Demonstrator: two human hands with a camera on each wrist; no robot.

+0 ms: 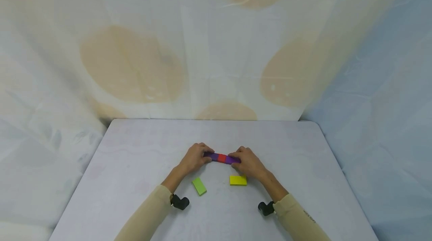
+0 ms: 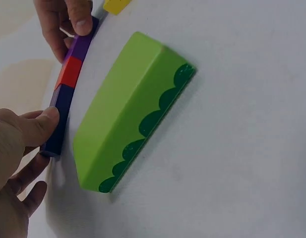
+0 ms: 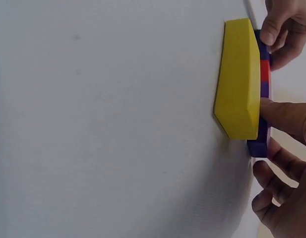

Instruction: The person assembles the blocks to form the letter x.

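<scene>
Left hand [image 1: 195, 157]: fingers curled, thumb and fingertips pinching the left end of a row of blocks [image 1: 221, 157]; in the left wrist view the thumb [image 2: 41, 126] presses the near face of the dark blue end piece. Right hand [image 1: 247, 161]: fingers likewise curled, pinching the right end of the same row, thumb laid against its near side. Row of blocks: three short pieces set end to end in a line, dark blue or purple at the left, red in the middle, purple at the right; it lies on the worktop [image 1: 135, 166] between the two hands, about midway across and slightly right of centre. Green block [image 1: 199, 186]: flat, oblong, light green with a darker scalloped pattern along one long edge; it lies flat on the worktop just nearer the person than the left hand, turned at an angle, apart from the row. Yellow block [image 1: 238, 180]: flat, oblong, plain; it lies flat near the right hand, on the person's side of the row, apart from the green block. Worktop: pale grey-white, rounded far corners. Backdrop [image 1: 216, 46]: draped cloth, white with large tan spots, bluish at the right.
</scene>
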